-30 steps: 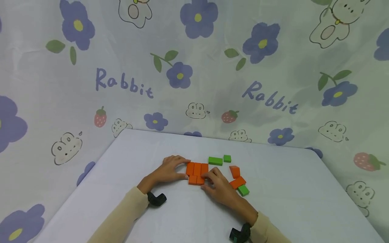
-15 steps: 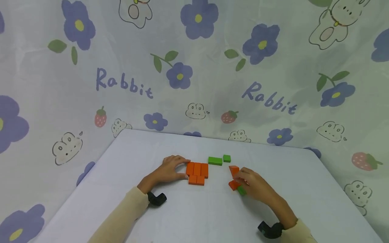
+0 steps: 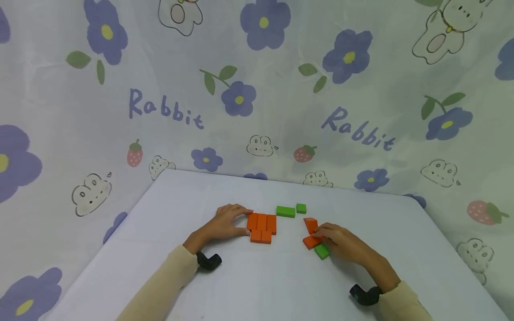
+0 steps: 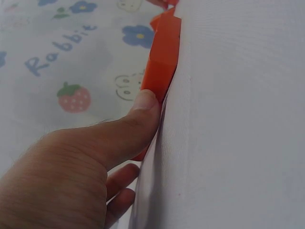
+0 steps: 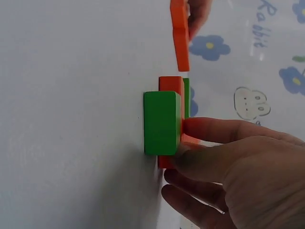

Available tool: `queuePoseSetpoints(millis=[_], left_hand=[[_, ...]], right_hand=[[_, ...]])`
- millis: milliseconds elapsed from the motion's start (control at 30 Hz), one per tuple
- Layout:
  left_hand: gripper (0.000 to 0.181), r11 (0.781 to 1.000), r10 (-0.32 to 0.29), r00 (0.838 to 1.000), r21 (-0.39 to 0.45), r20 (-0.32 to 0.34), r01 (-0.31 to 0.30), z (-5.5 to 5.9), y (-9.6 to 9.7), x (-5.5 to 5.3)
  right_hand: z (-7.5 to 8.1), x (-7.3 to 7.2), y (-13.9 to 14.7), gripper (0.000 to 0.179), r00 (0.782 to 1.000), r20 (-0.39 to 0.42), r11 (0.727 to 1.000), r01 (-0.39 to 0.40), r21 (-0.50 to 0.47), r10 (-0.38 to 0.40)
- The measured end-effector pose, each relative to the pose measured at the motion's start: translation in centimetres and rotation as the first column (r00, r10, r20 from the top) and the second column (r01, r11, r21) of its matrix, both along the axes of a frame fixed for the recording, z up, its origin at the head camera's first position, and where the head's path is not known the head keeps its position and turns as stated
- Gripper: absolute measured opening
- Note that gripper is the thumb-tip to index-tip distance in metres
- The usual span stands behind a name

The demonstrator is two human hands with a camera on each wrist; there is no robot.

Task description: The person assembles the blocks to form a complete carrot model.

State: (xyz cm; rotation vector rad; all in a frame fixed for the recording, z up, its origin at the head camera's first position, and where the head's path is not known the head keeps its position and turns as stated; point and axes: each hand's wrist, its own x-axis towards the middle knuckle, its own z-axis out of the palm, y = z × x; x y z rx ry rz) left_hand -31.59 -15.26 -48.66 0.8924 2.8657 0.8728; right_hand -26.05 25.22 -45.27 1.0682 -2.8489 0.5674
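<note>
In the head view, several flat orange blocks [image 3: 262, 221] lie edge to edge, three behind and two in front. My left hand [image 3: 225, 223] spans their left end, index fingertip at the back corner and thumb at the front one. The left wrist view shows that thumb pressing an orange block [image 4: 164, 50]. My right hand [image 3: 343, 242] pinches an orange rectangular block [image 3: 311, 242] by its right part, thumb and index close together on it. Against that block's near side lies a green block [image 3: 322, 251], large in the right wrist view. Behind it sits a slanted orange block [image 3: 310, 225].
A longer green block [image 3: 286, 211] and a small green cube [image 3: 301, 208] lie behind the grouped blocks. The white table [image 3: 257, 285] meets a patterned curtain [image 3: 257, 120] at its back edge. Each wrist wears a black camera [image 3: 365, 295].
My right hand has moved right, from the front right of the grouped orange blocks to the loose blocks, and its fingers have settled on an orange one. My left hand has stayed put.
</note>
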Motion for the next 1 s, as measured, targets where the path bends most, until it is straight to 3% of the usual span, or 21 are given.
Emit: queuePoseSetpoints(millis=[200,433,733,1000], left_hand=[[0.067,1.0,0.003,1.0,-0.011,-0.005,-0.003,-0.2,0.0,0.1],[0.068,1.0,0.008,1.0,-0.016,-0.005,-0.008,-0.1,0.0,0.0],[0.067,1.0,0.011,1.0,-0.013,-0.012,-0.011,0.1,0.1,-0.3],[0.068,1.0,0.0,1.0,-0.015,-0.012,0.0,-0.1,0.2,0.0]], right_hand=[[-0.1,-0.4,0.0,0.034,1.0,0.014,1.0,-0.005,0.011,0.004],[1.0,-0.5,0.3,0.032,0.998,0.056,1.0,0.014,-0.015,-0.013],[2.3,0.0,-0.6,0.034,0.998,-0.06,0.996,-0.017,-0.082,0.012],[2.7,1.6,-3.9,0.034,0.999,-0.05,0.994,0.008,-0.113,-0.014]])
